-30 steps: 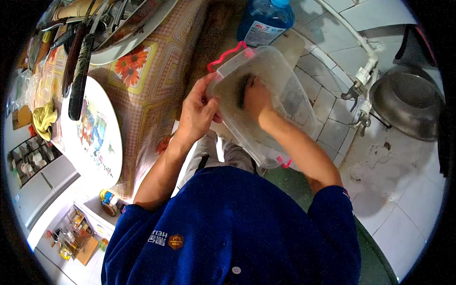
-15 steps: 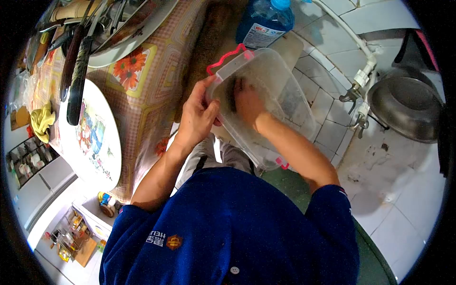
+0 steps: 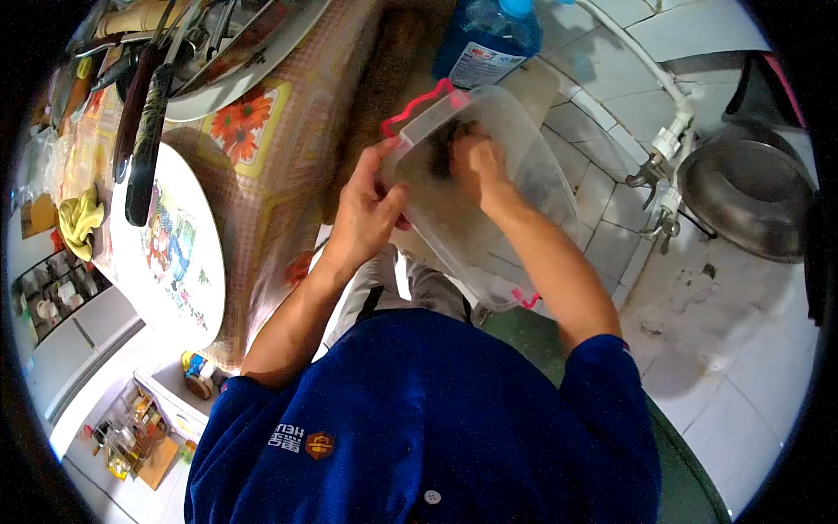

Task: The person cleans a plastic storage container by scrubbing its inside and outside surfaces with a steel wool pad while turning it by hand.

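A clear plastic storage box with pink handles is tilted in front of me, its open side toward me. My left hand is closed on the box's left rim, thumb on the near side, beside the upper pink handle. Inside the box, my right hand presses a dark scouring pad against the wall near the upper end. The fingers are curled, and part of the pad is hidden behind them. A second pink handle shows at the lower end.
A bottle of blue liquid stands just beyond the box. Taps and a dark metal pan are to the right. A patterned cloth-covered table on the left bears a large decorated plate and knives.
My right hand has shifted slightly up and right inside the box with the dark scouring pad, which shows more clearly now. My left hand keeps its hold on the rim.
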The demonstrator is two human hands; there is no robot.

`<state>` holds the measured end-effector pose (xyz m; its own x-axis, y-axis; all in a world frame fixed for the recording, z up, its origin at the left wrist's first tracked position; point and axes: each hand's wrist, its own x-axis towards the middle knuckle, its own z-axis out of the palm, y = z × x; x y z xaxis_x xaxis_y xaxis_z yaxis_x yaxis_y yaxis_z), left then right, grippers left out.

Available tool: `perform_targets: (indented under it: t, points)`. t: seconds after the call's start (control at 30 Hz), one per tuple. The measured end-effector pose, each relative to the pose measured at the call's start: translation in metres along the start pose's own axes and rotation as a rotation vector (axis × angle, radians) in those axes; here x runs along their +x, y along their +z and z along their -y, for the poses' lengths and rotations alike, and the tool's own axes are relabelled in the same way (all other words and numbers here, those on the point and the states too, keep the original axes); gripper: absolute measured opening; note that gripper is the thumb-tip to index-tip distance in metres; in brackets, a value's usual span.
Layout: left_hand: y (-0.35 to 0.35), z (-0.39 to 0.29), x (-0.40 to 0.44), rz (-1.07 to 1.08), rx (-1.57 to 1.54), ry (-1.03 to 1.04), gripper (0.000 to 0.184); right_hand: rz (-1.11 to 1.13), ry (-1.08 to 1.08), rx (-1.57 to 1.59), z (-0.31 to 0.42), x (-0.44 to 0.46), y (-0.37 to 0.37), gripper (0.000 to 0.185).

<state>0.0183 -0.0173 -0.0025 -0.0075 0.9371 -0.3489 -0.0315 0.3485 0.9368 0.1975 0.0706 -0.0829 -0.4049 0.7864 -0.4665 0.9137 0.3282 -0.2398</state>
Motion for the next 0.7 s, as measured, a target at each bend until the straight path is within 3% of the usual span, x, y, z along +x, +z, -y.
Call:
perform_targets:
  t: [0.07, 0.13, 0.2, 0.23, 0.3, 0.37, 0.5, 0.6, 0.67, 0.7]
  points:
    - [0.0, 0.0, -0.001, -0.007, 0.025, 0.003, 0.049, 0.057, -0.014, -0.131, -0.003, 0.001, 0.018, 0.036]
    - [0.004, -0.001, 0.001, -0.026, 0.032, 0.016, 0.049, -0.236, 0.106, -0.222, -0.011, -0.013, 0.07, 0.038]
    - [0.004, -0.002, 0.0, -0.019, 0.057, 0.017, 0.048, -0.485, -0.111, -0.531, -0.017, -0.012, 0.088, 0.037]
    - [0.003, -0.001, 0.0, -0.017, 0.059, 0.016, 0.048, -0.367, -0.053, -0.21, -0.017, -0.001, 0.089, 0.039]
    - [0.001, 0.002, 0.0, -0.004, 0.039, 0.009, 0.048, -0.246, 0.006, 0.114, -0.021, 0.009, 0.077, 0.042]
    - [0.002, 0.002, -0.002, -0.009, 0.053, 0.011, 0.049, -0.168, -0.071, 0.038, -0.006, 0.001, 0.01, 0.043]
    - [0.003, 0.003, -0.003, -0.001, 0.036, 0.032, 0.049, -0.31, 0.057, 0.035, 0.023, -0.006, 0.036, 0.035]
    - [0.004, 0.004, -0.003, -0.016, 0.042, 0.004, 0.048, -0.268, -0.056, 0.173, 0.033, -0.01, 0.041, 0.033]
    - [0.003, 0.004, -0.004, -0.007, 0.033, 0.008, 0.048, -0.133, -0.145, 0.605, 0.027, 0.004, 0.041, 0.038]
    - [0.003, 0.004, -0.005, 0.01, 0.017, 0.012, 0.047, -0.133, -0.145, 0.612, 0.024, 0.007, 0.045, 0.038]
